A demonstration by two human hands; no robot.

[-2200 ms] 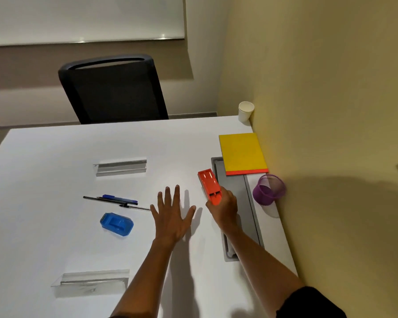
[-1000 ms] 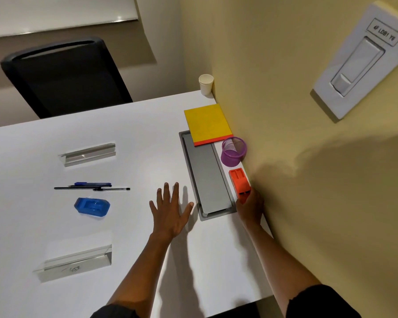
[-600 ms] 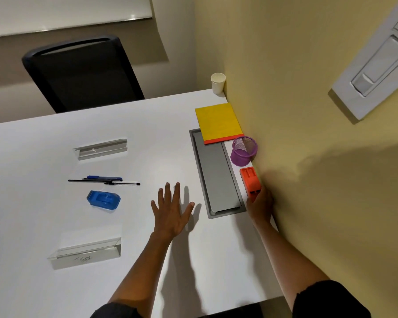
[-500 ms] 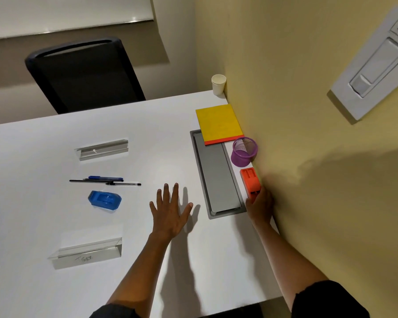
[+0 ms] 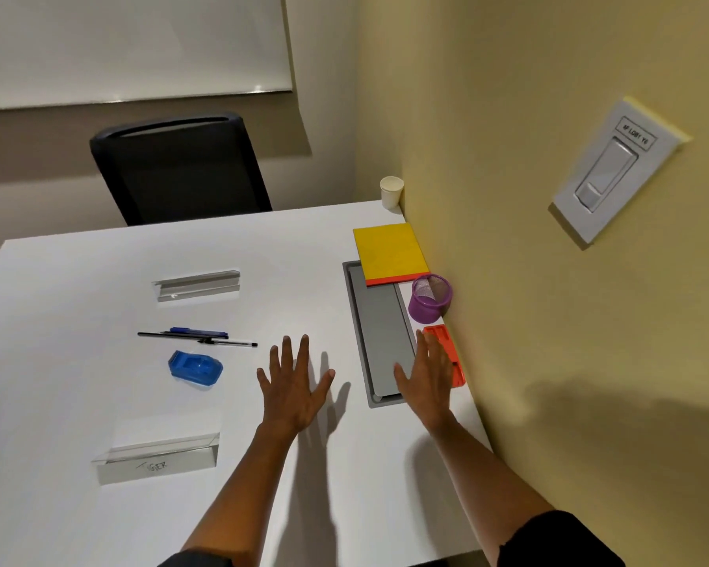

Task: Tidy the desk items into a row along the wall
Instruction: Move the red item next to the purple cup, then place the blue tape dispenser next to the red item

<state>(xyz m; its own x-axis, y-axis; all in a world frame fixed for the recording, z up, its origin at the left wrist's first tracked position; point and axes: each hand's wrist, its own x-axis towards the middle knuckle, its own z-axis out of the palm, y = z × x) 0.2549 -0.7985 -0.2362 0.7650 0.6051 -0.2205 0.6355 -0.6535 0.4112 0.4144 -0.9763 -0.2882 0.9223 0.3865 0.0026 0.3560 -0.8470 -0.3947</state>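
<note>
Along the yellow wall stand a paper cup (image 5: 391, 191), a yellow pad (image 5: 389, 252), a purple mesh cup (image 5: 429, 299) and an orange stapler (image 5: 447, 349). My right hand (image 5: 427, 375) hovers flat with straight fingers just left of the stapler, partly covering it and holding nothing. My left hand (image 5: 293, 386) lies flat with spread fingers on the white desk (image 5: 78, 386). Out on the desk lie a blue tape dispenser (image 5: 195, 367), two pens (image 5: 197, 338) and two clear name holders (image 5: 197, 283) (image 5: 156, 458).
A grey cable hatch (image 5: 379, 341) is set into the desk beside the row. A black chair (image 5: 179, 167) stands at the far edge. A light switch (image 5: 614, 167) is on the wall at right.
My right hand carried the orange stapler to the wall, set it down below the purple cup and let go, now open beside it. My left hand stayed flat.
</note>
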